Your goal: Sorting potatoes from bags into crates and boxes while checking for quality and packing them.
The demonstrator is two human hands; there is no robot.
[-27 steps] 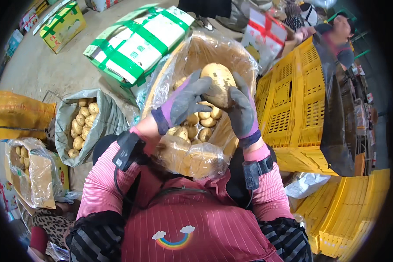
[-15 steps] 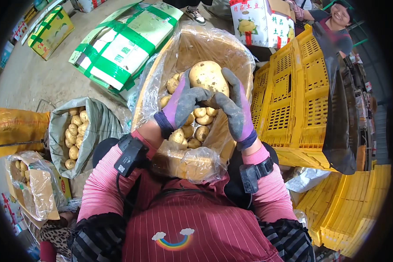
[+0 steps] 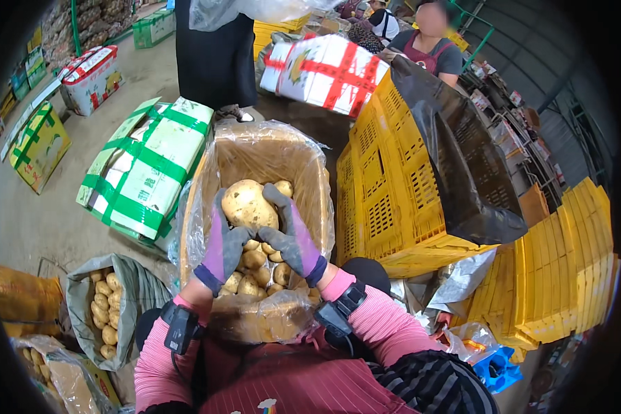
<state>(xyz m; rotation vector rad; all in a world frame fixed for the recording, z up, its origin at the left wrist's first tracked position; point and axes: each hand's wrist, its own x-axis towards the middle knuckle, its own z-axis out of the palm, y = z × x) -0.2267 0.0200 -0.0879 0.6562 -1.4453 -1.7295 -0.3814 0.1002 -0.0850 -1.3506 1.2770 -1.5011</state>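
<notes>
Both gloved hands, left hand (image 3: pixel 222 250) and right hand (image 3: pixel 291 238), cup one large potato (image 3: pixel 248 205) between curled fingers, just above the plastic-lined cardboard box (image 3: pixel 217 165) of potatoes. Yellow crates (image 3: pixel 393 200) stand right of box; sack of potatoes (image 3: pixel 107 314) lower left.

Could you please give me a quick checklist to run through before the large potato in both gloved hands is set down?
1. Large pale potato gripped by both hands: ok.
2. Left hand in purple-grey glove under it: ok.
3. Right hand cupping its side: ok.
4. Plastic-lined cardboard box open below: ok.
5. Room among the smaller potatoes: ok.
6. Potato's underside sound: cannot tell.
</notes>
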